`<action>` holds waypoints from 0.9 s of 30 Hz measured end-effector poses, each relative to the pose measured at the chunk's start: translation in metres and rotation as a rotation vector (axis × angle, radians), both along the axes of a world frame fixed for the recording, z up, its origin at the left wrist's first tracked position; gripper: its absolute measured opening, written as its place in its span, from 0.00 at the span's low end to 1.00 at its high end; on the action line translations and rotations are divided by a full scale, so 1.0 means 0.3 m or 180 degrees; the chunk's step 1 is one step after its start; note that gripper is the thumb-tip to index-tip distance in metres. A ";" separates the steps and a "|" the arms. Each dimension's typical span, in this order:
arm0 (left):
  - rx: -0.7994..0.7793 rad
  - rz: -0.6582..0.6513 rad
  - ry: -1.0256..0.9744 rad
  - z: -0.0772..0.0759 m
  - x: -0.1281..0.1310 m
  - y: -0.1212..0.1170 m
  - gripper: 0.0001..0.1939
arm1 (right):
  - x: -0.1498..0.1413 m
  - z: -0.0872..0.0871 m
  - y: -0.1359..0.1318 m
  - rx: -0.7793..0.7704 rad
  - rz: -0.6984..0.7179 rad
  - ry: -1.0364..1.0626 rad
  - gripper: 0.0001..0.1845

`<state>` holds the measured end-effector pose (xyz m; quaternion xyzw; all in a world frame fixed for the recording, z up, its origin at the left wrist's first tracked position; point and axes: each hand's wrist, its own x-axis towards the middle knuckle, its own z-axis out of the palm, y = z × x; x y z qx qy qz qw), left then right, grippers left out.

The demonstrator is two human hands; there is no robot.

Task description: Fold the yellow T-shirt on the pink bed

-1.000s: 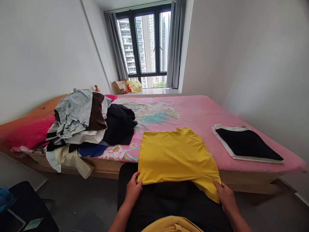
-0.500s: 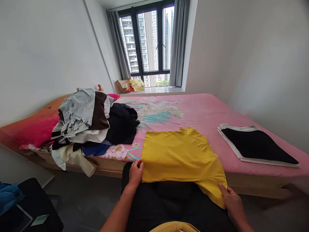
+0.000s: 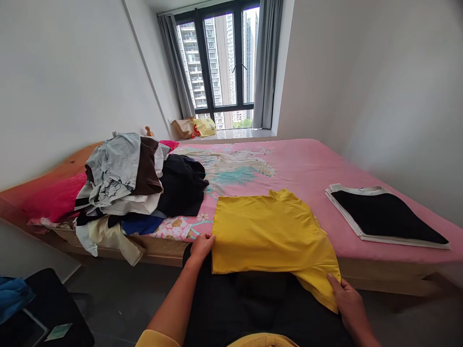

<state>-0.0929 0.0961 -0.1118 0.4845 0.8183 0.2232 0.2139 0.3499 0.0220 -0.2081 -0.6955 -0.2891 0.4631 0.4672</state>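
Observation:
A yellow T-shirt [image 3: 267, 233] lies sideways on the front of the bed, its hem to the left and its collar toward the far side. Part of it, with a sleeve, hangs over the bed's front edge. My left hand [image 3: 201, 246] pinches the hem at the left edge of the shirt. At the lower right, my right hand [image 3: 349, 301] grips the sleeve end, thumb on top and the other fingers mostly hidden behind the cloth.
A heap of unfolded clothes [image 3: 123, 173] covers the bed's left end, some hanging over its edge. Folded garments [image 3: 383, 217], black on top, lie stacked at the right. A black chair [image 3: 54, 303] with blue cloth stands at lower left. Bags [image 3: 204, 127] rest on the windowsill.
My left hand has slid a little up along the shirt's left edge, away from me. My right hand keeps its hold on the sleeve, and the shirt lies almost the same.

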 end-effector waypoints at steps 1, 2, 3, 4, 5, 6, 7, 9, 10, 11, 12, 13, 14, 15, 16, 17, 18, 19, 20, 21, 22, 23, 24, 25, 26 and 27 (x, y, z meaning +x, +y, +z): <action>-0.0014 -0.0023 -0.0018 0.002 -0.003 0.006 0.12 | -0.001 0.004 0.001 -0.0016 -0.0008 0.0007 0.34; -0.0018 -0.0043 -0.0039 0.003 -0.005 0.011 0.13 | -0.003 0.008 0.001 -0.0027 -0.0015 0.0024 0.34; -0.0011 -0.0060 -0.0063 0.002 -0.008 0.015 0.13 | -0.004 0.013 0.001 -0.0039 -0.0031 0.0037 0.34; 0.0006 -0.0076 -0.0091 0.001 -0.011 0.017 0.13 | -0.006 0.018 0.002 -0.0060 -0.0046 0.0043 0.34; 0.0030 -0.0090 -0.0121 -0.001 -0.013 0.019 0.13 | -0.008 0.024 0.001 -0.0080 -0.0066 0.0055 0.34; 0.0056 -0.0102 -0.0152 -0.005 -0.016 0.020 0.14 | -0.010 0.030 0.001 -0.0089 -0.0073 0.0077 0.34; 0.0083 -0.0112 -0.0180 -0.010 -0.018 0.020 0.14 | -0.012 0.035 0.000 -0.0095 -0.0075 0.0099 0.34; 0.0131 -0.0121 -0.0228 -0.020 -0.022 0.021 0.14 | -0.014 0.041 -0.001 -0.0097 -0.0055 0.0074 0.34; 0.0148 -0.0124 -0.0246 -0.026 -0.024 0.022 0.14 | -0.014 0.041 -0.001 -0.0085 -0.0042 0.0022 0.34; 0.0161 -0.0126 -0.0260 -0.032 -0.026 0.024 0.14 | -0.013 0.038 0.000 -0.0067 -0.0038 -0.0046 0.34; 0.0171 -0.0129 -0.0271 -0.037 -0.028 0.026 0.14 | -0.012 0.033 0.001 -0.0040 -0.0035 -0.0105 0.34; 0.0179 -0.0133 -0.0278 -0.042 -0.030 0.028 0.14 | -0.011 0.027 0.003 0.0001 -0.0034 -0.0133 0.33; 0.0185 -0.0136 -0.0282 -0.047 -0.033 0.030 0.14 | -0.010 0.020 0.006 0.0048 -0.0026 -0.0130 0.33; 0.0188 -0.0140 -0.0283 -0.051 -0.036 0.032 0.15 | -0.010 0.014 0.009 0.0082 -0.0031 -0.0111 0.33; 0.0191 -0.0143 -0.0281 -0.056 -0.040 0.035 0.15 | -0.011 0.009 0.011 0.0098 -0.0043 -0.0092 0.33; 0.0195 -0.0142 -0.0277 -0.060 -0.043 0.036 0.15 | -0.012 0.006 0.014 0.0094 -0.0062 -0.0078 0.32; 0.0201 -0.0137 -0.0271 -0.065 -0.046 0.038 0.15 | -0.014 0.005 0.015 0.0071 -0.0077 -0.0081 0.32; 0.0210 -0.0128 -0.0263 -0.069 -0.049 0.038 0.15 | -0.016 0.006 0.017 0.0040 -0.0080 -0.0089 0.32; 0.0220 -0.0115 -0.0253 -0.073 -0.051 0.038 0.14 | -0.019 0.009 0.018 0.0020 -0.0077 -0.0081 0.32; 0.0229 -0.0100 -0.0243 -0.076 -0.052 0.037 0.14 | -0.021 0.012 0.018 0.0009 -0.0064 -0.0047 0.33; 0.0233 -0.0083 -0.0231 -0.079 -0.052 0.036 0.14 | -0.023 0.014 0.018 0.0002 -0.0059 -0.0001 0.33; 0.0230 -0.0067 -0.0218 -0.080 -0.051 0.035 0.14 | -0.024 0.016 0.018 -0.0005 -0.0059 0.0054 0.33; 0.0218 -0.0055 -0.0204 -0.080 -0.050 0.034 0.14 | -0.025 0.016 0.017 -0.0011 -0.0069 0.0105 0.34; 0.0201 -0.0049 -0.0189 -0.078 -0.050 0.035 0.14 | -0.024 0.015 0.017 -0.0027 -0.0084 0.0135 0.33; 0.0179 -0.0051 -0.0174 -0.075 -0.049 0.036 0.14 | -0.023 0.012 0.017 -0.0039 -0.0097 0.0139 0.33; 0.0155 -0.0060 -0.0159 -0.070 -0.050 0.041 0.13 | -0.021 0.009 0.016 -0.0045 -0.0098 0.0119 0.32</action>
